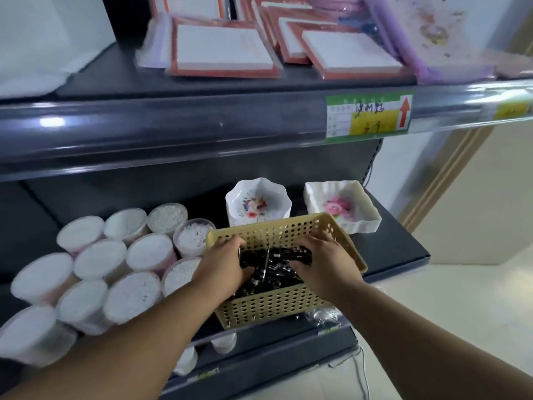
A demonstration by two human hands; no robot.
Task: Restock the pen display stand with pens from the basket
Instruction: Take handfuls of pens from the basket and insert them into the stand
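Observation:
A tan perforated plastic basket (277,306) sits on the lower dark shelf, holding a heap of black pens (277,264) with silver clips. Both of my hands are inside the basket. My left hand (222,264) curls its fingers around pens at the left side of the heap. My right hand (323,264) curls its fingers around pens at the right side. The fingertips are buried among the pens. No pen display stand is in view.
Several round tubs of cotton swabs (115,272) crowd the shelf left of the basket. Two floral white dishes (258,200) (341,204) stand behind it. The upper shelf (173,131) overhangs, carrying wrapped notepads (222,50) and a price label (369,115). Pale floor lies to the right.

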